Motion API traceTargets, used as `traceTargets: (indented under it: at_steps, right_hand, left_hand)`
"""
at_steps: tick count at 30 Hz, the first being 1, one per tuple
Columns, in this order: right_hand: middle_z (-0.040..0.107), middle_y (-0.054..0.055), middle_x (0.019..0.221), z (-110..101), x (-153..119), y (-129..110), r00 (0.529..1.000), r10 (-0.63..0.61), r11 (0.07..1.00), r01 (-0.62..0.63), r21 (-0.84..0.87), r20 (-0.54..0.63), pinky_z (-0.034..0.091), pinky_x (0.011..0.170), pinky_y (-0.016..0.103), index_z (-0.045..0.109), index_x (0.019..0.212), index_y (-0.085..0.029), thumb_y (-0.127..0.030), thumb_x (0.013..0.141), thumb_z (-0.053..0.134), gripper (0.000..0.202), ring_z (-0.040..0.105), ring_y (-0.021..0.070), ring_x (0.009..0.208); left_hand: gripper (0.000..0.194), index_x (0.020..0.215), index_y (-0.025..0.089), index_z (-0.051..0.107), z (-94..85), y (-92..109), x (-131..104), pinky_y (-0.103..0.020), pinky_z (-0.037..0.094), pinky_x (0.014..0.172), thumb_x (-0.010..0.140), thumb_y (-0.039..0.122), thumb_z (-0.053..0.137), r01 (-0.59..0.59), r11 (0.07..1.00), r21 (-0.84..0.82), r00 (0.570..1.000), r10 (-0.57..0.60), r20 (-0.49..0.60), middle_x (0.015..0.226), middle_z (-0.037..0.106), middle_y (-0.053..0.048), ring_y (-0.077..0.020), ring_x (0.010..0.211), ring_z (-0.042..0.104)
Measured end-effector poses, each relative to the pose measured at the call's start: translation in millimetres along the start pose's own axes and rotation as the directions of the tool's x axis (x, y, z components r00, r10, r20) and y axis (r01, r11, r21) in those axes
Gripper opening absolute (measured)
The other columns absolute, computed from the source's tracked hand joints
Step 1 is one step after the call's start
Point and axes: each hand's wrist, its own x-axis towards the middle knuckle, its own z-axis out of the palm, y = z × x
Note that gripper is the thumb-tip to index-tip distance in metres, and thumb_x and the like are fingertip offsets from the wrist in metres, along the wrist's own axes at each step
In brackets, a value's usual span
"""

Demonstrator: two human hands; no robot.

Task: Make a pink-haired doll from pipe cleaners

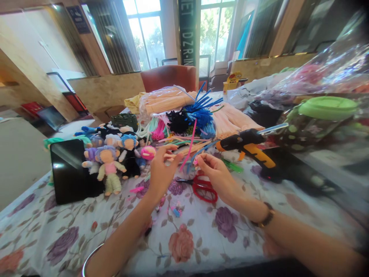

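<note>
My right hand (217, 175) is closed in a pinch on a small pink piece of pipe cleaner (196, 161). Close by on the left, my left hand (163, 167) has its thumb and fingers apart, with nothing visible between them. A long pink pipe cleaner (189, 148) slants up between the two hands; whether it joins the pinched piece, I cannot tell. Red-handled scissors (204, 188) lie on the table beneath my right hand. A pink-haired doll head (148, 152) is just left of my left fingers.
Several pipe-cleaner dolls (108, 167) lean beside a dark tablet (69, 171) on the left. Bundles of pipe cleaners (201, 115) are heaped at the back. A glue gun (249, 146) stands at right, near a green-lidded jar (327, 107). Scraps (176, 212) dot the flowered tablecloth (129, 234).
</note>
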Motion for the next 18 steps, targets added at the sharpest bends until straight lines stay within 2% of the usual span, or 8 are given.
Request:
traceTargets:
  at_steps: [1, 3, 6, 10, 12, 15, 18]
  right_hand:
    - [0.047, -0.004, 0.067, -0.6, 0.6, 0.5, 1.0, 0.02, 1.0, -0.019, 0.015, -0.008, 0.035, 0.056, 0.023, 0.054, 0.075, -0.018, -0.05, 0.074, 0.066, 0.034, 0.044, 0.0086, 0.059]
    - [0.049, -0.004, 0.067, -2.1, 2.5, 2.2, 0.999, 0.038, 0.998, -0.037, 0.042, -0.02, 0.036, 0.055, 0.023, 0.053, 0.075, -0.018, -0.05, 0.071, 0.068, 0.035, 0.044, 0.0082, 0.058]
    - [0.051, -0.003, 0.069, -5.3, 5.9, 5.2, 0.999, 0.009, 1.0, -0.009, 0.018, -0.037, 0.036, 0.055, 0.023, 0.054, 0.075, -0.017, -0.05, 0.071, 0.068, 0.035, 0.045, 0.0084, 0.06]
    - [0.053, -0.001, 0.07, -9.0, 7.7, 7.0, 0.999, -0.011, 0.998, 0.009, -0.066, -0.034, 0.037, 0.055, 0.023, 0.055, 0.076, -0.017, -0.05, 0.074, 0.064, 0.035, 0.047, 0.0099, 0.063]
    - [0.055, -0.001, 0.071, -9.8, 7.5, 7.0, 0.999, 0.003, 0.996, -0.006, -0.09, -0.033, 0.038, 0.056, 0.023, 0.055, 0.075, -0.017, -0.051, 0.074, 0.063, 0.036, 0.048, 0.0106, 0.065]
    - [0.054, 0.0, 0.071, -10.0, 7.5, 7.9, 0.999, 0.038, 0.991, -0.043, -0.126, -0.038, 0.04, 0.056, 0.024, 0.054, 0.075, -0.017, -0.053, 0.072, 0.063, 0.038, 0.048, 0.0113, 0.065]
    - [0.054, 0.0, 0.071, -9.8, 8.4, 9.3, 0.997, 0.072, 0.987, -0.076, -0.138, -0.035, 0.04, 0.055, 0.024, 0.054, 0.076, -0.017, -0.055, 0.069, 0.064, 0.04, 0.048, 0.0117, 0.064]
  left_hand:
    - [0.03, 0.1, 0.019, 0.06, -2.8, -4.2, 3.7, -0.033, 0.048, 0.078, 0.075, 0.036, 0.066, 0.052, 0.998, 0.035, 0.994, -0.048, -0.094, 0.097, 0.063, -0.006, -0.018, 0.084, 0.06]
    - [0.032, 0.101, 0.018, 0.059, -9.9, -12.4, 11.3, -0.038, 0.044, 0.089, 0.073, 0.031, 0.067, 0.096, 0.982, 0.166, 0.961, -0.048, -0.271, 0.106, 0.06, -0.008, -0.022, 0.097, 0.058]
    - [0.04, 0.107, 0.016, 0.057, -20.2, -22.9, 21.1, -0.044, 0.031, 0.104, 0.07, 0.026, 0.068, 0.166, 0.918, 0.36, 0.931, -0.026, -0.364, 0.117, 0.055, -0.013, -0.0279, 0.118, 0.047]
    - [0.054, 0.118, 0.007, 0.051, -26.3, -35.5, 28.9, -0.047, 0.026, 0.105, 0.071, 0.029, 0.066, 0.264, 0.803, 0.534, 0.93, -0.065, -0.362, 0.127, 0.048, -0.022, -0.0346, 0.124, 0.041]
    - [0.059, 0.122, 0.003, 0.048, -27.0, -41.0, 30.9, -0.05, 0.027, 0.103, 0.073, 0.032, 0.063, 0.285, 0.748, 0.599, 0.941, -0.098, -0.325, 0.125, 0.05, -0.026, -0.0368, 0.123, 0.041]
    - [0.059, 0.121, -0.004, 0.048, -27.8, -45.2, 31.7, -0.05, 0.029, 0.099, 0.078, 0.036, 0.055, 0.257, 0.671, 0.695, 0.959, -0.088, -0.27, 0.12, 0.054, -0.029, -0.0386, 0.117, 0.046]
    - [0.049, 0.112, -0.003, 0.053, -29.6, -44.3, 30.6, -0.05, 0.033, 0.094, 0.081, 0.034, 0.047, 0.211, 0.596, 0.775, 0.973, -0.055, -0.222, 0.111, 0.06, -0.028, -0.0381, 0.107, 0.053]
